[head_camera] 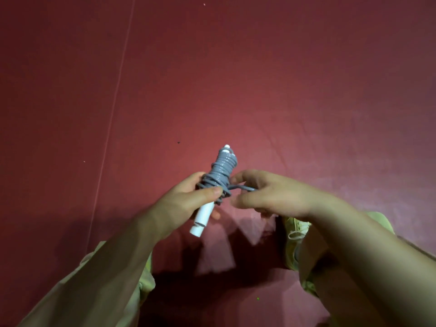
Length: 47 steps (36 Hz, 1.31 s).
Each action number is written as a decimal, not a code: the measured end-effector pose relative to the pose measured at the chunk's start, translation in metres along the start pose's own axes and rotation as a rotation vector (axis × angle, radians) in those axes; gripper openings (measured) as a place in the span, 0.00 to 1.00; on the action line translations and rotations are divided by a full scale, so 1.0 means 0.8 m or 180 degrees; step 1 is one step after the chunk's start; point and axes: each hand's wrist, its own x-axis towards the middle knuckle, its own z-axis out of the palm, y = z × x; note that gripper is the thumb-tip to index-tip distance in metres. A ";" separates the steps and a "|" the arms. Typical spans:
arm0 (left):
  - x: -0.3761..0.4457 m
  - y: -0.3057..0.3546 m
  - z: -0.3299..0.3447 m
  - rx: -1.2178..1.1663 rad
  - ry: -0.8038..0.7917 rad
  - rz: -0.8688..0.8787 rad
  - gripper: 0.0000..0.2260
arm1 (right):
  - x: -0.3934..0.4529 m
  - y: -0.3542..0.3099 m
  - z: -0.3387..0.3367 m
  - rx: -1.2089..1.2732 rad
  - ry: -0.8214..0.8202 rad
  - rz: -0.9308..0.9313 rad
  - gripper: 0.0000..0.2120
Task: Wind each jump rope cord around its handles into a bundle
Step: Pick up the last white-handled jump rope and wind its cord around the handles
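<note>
head view: i see the left hand (188, 197) gripping the white handles (201, 220), thumb pressed on the grey cord (223, 171) wound around their upper half. the bundle tilts up and away, held above the red floor (283, 79). the right hand (266, 194) pinches the loose cord end just beside the bundle. a shoe (295, 232) shows below the right wrist.

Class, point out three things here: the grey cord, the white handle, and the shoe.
grey cord (223, 169): head view, on the wound coils.
white handle (202, 218): head view, on its bare lower end.
shoe (295, 228): head view, on the laces.
</note>
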 end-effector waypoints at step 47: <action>0.003 0.012 0.004 -0.1501 0.0122 -0.0584 0.22 | 0.001 -0.005 -0.017 0.2951 0.0722 -0.0464 0.05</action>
